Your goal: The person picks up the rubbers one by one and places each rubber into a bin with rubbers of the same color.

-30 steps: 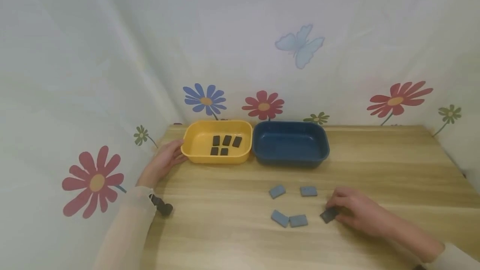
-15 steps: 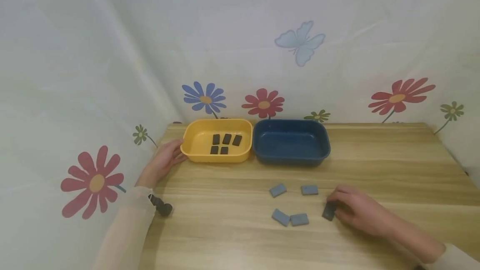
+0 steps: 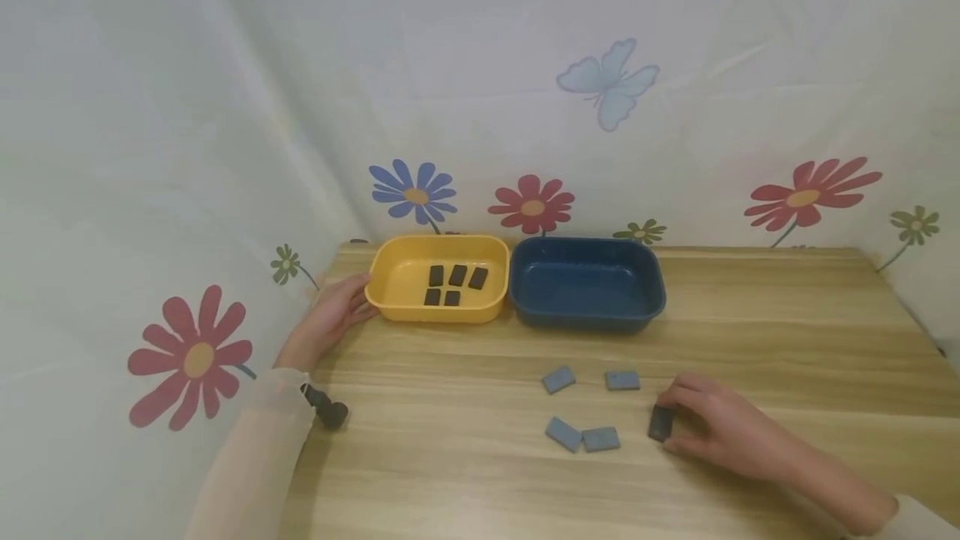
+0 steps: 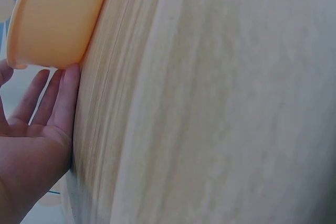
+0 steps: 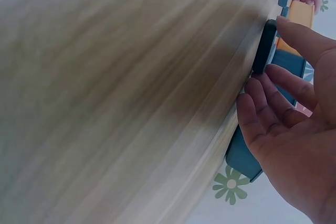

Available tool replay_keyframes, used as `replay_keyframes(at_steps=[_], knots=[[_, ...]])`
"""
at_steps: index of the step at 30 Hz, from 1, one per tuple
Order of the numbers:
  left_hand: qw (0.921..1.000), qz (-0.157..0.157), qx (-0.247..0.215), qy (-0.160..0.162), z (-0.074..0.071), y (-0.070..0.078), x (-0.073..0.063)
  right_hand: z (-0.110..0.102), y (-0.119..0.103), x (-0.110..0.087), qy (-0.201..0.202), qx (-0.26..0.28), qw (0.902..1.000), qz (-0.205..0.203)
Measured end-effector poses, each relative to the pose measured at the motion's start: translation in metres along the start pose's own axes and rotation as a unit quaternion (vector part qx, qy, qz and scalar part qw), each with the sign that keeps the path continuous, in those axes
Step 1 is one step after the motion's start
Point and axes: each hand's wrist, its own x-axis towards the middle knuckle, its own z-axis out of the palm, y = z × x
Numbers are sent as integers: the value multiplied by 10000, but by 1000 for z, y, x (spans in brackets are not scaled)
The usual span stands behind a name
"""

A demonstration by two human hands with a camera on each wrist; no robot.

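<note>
Black tile (image 3: 660, 423) is to the front right of the blue tray (image 3: 587, 322), and my right hand (image 3: 723, 432) pinches it at both ends; I can't tell if it's off the surface (image 3: 420, 457). My left hand (image 3: 330, 315), fingers straight, touches the yellow tray (image 3: 442, 315) left of the blue tray. Four grey tiles (image 3: 622, 380) lie before the blue tray. I judge this a pick-up step; next probably calls for a secure pinch and a clean lift.
</note>
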Motion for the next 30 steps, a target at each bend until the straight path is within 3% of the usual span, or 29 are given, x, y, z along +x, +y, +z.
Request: replay_keyframes(at_steps=[16,23,30], knots=[[9999,-6,86,61,0,-1,1,-8,-1,7,9,-261,9994,-215],[9998,-43,69,165,-1,0,-2,-28,-6,39,17,-164,9999,-44],[9999,-26,95,119,1,1,-1,-47,-11,76,534,-164,9978,-364]])
